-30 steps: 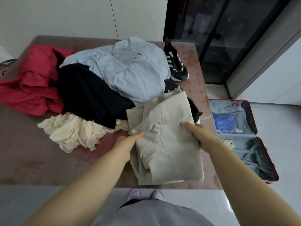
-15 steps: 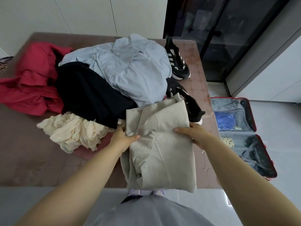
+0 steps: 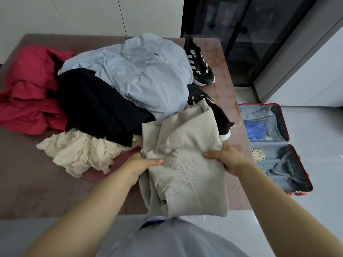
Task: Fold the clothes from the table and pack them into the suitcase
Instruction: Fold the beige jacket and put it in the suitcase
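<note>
I see left hand (image 3: pixel 143 164) and right hand (image 3: pixel 225 159) pinching the folded beige garment (image 3: pixel 185 173). The suitcase (image 3: pixel 284 123) lies open; blue pouch (image 3: pixel 257 130), dotted cloth (image 3: pixel 258 154) inside

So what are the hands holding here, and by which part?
Both hold the folded beige garment: the left hand grips its left edge, the right hand its right edge, about midway up.
</note>
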{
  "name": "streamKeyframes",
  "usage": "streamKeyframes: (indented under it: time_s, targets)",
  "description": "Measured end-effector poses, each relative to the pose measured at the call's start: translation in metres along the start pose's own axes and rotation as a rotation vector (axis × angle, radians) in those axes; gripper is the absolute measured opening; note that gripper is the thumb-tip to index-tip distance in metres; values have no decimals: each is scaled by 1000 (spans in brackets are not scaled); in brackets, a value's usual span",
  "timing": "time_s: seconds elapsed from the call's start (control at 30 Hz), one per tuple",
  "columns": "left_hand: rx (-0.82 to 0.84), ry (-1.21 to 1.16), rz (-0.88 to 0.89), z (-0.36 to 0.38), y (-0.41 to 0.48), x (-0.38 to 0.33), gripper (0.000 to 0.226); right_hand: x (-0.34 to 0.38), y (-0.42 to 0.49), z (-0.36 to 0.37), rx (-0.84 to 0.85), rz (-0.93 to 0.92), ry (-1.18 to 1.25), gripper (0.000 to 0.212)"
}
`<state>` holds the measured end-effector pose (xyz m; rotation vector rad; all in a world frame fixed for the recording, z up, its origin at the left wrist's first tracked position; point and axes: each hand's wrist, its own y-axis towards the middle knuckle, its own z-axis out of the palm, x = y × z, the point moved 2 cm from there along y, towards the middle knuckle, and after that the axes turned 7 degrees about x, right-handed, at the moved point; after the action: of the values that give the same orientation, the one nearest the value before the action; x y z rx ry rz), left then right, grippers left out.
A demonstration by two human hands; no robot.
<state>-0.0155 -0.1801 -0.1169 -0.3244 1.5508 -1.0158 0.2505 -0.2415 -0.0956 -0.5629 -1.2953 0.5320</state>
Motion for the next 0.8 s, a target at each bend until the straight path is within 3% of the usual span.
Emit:
streamKeyframes:
  time_s: [0.07,0.27,0.37,0.4,0.47,0.6,0.7,0.8]
  targets:
    - [89,14,-14,0,-3,-5,70,-2,-6,-1,-9,-5,33,37]
    - [194,64,3,17,-12,6,42,-36,-31,3,6,135,154,71]
    - [212,18,55,21,-20,4,44,-37,-37,9,10,147,102,75]
    - [236,-7,72,23,-24,3,54,-35,-38,10,6,138,87,76]
    - [275,-42,94,26,-27,0,72,-27,-42,11,-12,96,87,70]
    - [224,-84,183,40,-35,-25,31,-15,-67,0,-31,-47,150,47]
    - [224,-37,330,60,-51,-51,36,-5,-95,-15,-19,-172,222,43]
    - [266,-52,449,94,-67,-74,40,6,-122,-39,8,-300,218,53]
